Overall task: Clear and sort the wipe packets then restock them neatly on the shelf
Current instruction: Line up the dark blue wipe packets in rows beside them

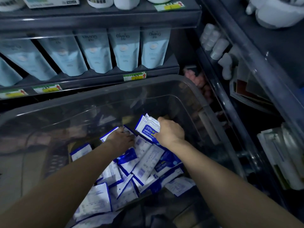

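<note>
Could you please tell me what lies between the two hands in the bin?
Head view: loose wipe packets lie between the left hand and the right hand, which grips one packet.

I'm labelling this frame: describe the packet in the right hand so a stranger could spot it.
Look in the clear bin below the shelves. At its far end the right hand holds one packet. It alone is raised off the heap, its 75% Alcohol Wipes front showing.

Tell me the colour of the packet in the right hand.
The packet is blue and white; head view.
</note>
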Action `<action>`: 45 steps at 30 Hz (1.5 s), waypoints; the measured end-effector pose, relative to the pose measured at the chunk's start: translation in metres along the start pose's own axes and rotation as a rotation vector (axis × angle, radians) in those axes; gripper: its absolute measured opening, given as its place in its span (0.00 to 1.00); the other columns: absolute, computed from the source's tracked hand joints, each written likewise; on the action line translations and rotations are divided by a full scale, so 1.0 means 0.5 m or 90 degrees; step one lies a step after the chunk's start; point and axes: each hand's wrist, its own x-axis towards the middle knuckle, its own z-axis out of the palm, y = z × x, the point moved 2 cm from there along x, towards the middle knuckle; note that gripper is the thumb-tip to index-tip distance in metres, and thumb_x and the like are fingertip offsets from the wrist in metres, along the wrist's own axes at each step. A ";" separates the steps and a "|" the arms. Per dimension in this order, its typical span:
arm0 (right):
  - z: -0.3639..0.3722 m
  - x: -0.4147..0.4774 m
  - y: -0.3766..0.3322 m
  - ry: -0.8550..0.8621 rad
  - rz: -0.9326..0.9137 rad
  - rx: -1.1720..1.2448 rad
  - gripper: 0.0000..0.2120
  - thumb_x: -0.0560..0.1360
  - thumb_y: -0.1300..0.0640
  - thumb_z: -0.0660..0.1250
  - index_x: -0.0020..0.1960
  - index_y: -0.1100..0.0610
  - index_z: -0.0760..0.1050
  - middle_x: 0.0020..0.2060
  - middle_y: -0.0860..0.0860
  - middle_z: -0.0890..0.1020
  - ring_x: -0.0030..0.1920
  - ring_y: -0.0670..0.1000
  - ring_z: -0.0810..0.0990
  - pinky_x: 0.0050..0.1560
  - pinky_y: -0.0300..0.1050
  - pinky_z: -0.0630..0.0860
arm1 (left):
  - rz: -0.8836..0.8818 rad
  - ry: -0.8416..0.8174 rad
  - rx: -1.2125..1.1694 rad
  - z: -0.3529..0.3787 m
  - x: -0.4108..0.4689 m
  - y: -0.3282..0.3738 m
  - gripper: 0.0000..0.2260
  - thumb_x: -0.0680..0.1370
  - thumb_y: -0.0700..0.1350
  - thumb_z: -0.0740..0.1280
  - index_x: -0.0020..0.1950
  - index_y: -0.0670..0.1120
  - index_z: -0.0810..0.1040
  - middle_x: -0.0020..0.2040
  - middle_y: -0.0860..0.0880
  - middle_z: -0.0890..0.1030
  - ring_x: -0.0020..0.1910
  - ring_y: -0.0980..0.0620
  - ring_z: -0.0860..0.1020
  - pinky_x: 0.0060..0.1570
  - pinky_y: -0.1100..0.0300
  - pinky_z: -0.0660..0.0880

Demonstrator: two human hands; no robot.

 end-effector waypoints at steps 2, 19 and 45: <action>0.002 -0.002 -0.001 -0.006 -0.006 0.000 0.16 0.75 0.53 0.70 0.59 0.54 0.70 0.56 0.53 0.80 0.56 0.57 0.80 0.45 0.47 0.75 | -0.029 -0.035 -0.023 0.001 -0.002 -0.003 0.20 0.82 0.45 0.58 0.74 0.51 0.62 0.72 0.45 0.65 0.69 0.44 0.67 0.65 0.50 0.62; 0.007 -0.020 -0.017 -0.032 -0.131 -0.018 0.13 0.73 0.59 0.69 0.56 0.55 0.71 0.55 0.54 0.80 0.55 0.58 0.79 0.41 0.44 0.70 | -0.060 -0.117 0.051 0.046 -0.038 -0.010 0.24 0.80 0.46 0.61 0.76 0.53 0.61 0.76 0.47 0.60 0.75 0.46 0.58 0.72 0.46 0.55; -0.027 -0.170 -0.043 0.067 -0.099 -0.005 0.12 0.75 0.55 0.67 0.56 0.53 0.68 0.50 0.53 0.80 0.47 0.56 0.78 0.37 0.46 0.70 | -0.095 -0.106 -0.353 -0.010 -0.119 -0.065 0.15 0.73 0.44 0.68 0.58 0.43 0.74 0.51 0.44 0.79 0.51 0.45 0.78 0.45 0.57 0.76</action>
